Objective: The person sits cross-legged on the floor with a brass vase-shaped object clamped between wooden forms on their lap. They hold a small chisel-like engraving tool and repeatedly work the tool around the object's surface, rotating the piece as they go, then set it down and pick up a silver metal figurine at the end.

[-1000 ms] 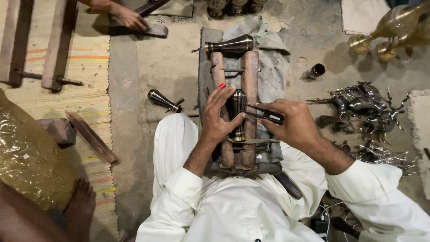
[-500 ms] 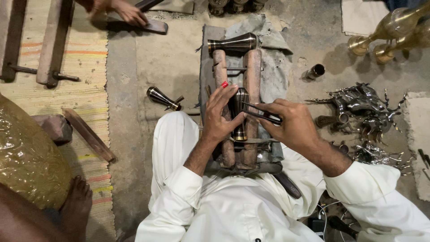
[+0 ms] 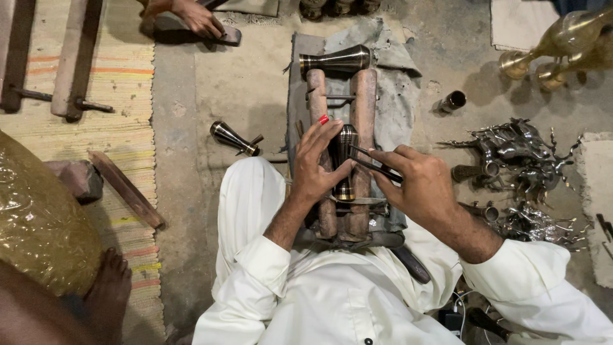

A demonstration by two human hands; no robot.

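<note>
Head view: a dark, brass-banded metal piece (image 3: 345, 163) is seen lying along two wooden rollers (image 3: 363, 115) on a grey cloth (image 3: 389, 76) on the floor, in front of the person's lap. The left hand (image 3: 316, 169) is closed around the piece, fingers spread over its left side, steadying it. The right hand (image 3: 415, 182) is clamped on a thin dark tool (image 3: 373, 163), its tip set against the piece's upper part. Compared with a second ago, hardly anything has shifted: the same grip is kept and the tool tip has barely moved, so the working of the surface is judged ongoing.

A similar flared piece (image 3: 335, 61) is laid across the roller tops; another (image 3: 233, 137) is on the floor to the left. The tool's tip contact is hard to make out. A pile of metal figures (image 3: 517, 160) is jumbled at right. Another person's hand (image 3: 198, 18) is cut off at the top edge.
</note>
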